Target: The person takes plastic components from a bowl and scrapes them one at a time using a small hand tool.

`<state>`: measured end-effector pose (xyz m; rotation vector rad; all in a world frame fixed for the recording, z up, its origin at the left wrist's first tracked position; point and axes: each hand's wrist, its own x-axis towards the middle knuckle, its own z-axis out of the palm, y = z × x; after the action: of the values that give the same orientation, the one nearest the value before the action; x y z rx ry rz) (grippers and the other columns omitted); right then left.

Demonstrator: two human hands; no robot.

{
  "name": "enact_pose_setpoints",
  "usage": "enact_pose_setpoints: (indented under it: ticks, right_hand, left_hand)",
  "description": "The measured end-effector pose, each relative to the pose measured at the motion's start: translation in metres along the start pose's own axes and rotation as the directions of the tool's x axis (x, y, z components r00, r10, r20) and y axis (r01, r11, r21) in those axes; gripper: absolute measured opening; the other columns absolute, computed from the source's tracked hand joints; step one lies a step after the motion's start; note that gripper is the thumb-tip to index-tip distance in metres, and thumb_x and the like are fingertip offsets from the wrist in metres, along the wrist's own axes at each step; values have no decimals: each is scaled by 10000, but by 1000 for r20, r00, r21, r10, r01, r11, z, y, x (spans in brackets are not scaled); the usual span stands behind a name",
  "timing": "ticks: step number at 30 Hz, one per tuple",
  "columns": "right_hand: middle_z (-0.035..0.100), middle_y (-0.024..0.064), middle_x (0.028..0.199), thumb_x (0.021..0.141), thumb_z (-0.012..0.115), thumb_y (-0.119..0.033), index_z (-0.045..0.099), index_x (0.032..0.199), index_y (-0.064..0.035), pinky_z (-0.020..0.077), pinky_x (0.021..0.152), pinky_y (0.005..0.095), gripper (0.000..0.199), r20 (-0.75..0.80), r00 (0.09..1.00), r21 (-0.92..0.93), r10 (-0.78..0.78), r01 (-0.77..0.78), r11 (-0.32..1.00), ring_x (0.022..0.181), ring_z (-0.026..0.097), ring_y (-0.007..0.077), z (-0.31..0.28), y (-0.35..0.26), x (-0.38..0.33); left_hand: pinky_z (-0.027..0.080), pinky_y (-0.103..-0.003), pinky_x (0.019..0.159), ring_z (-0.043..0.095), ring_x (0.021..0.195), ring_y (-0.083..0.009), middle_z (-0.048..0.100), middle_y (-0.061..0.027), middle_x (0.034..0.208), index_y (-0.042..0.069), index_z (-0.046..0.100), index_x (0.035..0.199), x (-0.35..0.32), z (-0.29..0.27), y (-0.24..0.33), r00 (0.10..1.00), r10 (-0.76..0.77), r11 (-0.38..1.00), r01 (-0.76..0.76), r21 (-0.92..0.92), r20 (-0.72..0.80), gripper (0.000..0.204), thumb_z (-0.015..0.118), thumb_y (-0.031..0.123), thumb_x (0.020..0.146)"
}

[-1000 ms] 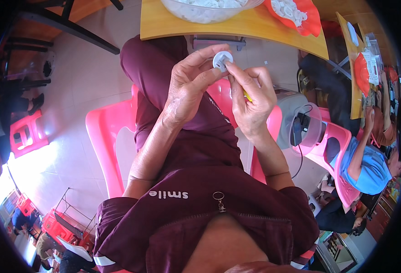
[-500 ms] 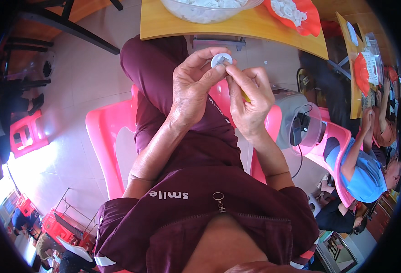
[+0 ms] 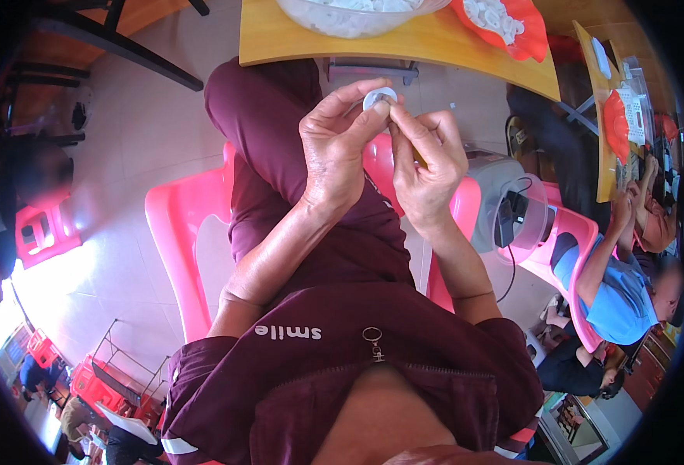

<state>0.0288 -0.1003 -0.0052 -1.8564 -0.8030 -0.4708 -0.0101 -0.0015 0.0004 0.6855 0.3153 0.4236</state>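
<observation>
White disc (image 3: 378, 99), pinched between left hand (image 3: 334, 151) and right hand (image 3: 427, 159) fingers, sits just below the yellow surface (image 3: 435, 43) edge; clear bowl (image 3: 350, 15) and orange tray (image 3: 513, 31) rest above.

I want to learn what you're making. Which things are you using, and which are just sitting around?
In use:
left hand
right hand
small white round part, pinched between both
clear bowl of white parts

Just around:
orange tray
pink chair
grey machine
</observation>
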Motion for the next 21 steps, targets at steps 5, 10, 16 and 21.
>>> enact_pose_setpoints:
  ticks: [5,10,16,21]
  right_hand:
    - [479,44,718,716,648,143,681,1014,-52,410,505,236,358,1,997,17,75,-75,997,580,498,115,0,-4,2]
    - [464,45,690,707,656,132,675,1014,-49,388,466,245,357,4,991,51,132,-132,990,556,483,120,-2,-10,6]
    - [503,32,739,709,665,142,675,1003,-32,403,559,219,342,35,991,60,127,-129,990,640,494,100,-5,-8,3]
    - [512,36,734,714,674,129,680,976,-20,406,562,221,301,42,990,94,135,-138,986,637,498,105,-4,-9,4]
  left_hand:
    - [506,-250,787,623,867,-147,652,-123,980,-23,616,1059,0,2,-1,1000,5,1000,-4,-18,8,243,612,-58,819]
    - [496,-265,811,602,919,-137,637,-104,1030,-17,610,1061,-1,2,0,999,37,999,-37,-5,10,251,612,-64,814]
    - [484,-276,857,602,998,-168,622,-106,1062,-24,585,1107,0,2,7,999,-8,1000,7,9,47,295,585,-86,819]
    - [482,-278,862,601,1014,-176,627,-108,1051,-25,582,1114,-1,1,7,999,-8,1000,7,13,51,298,581,-84,822]
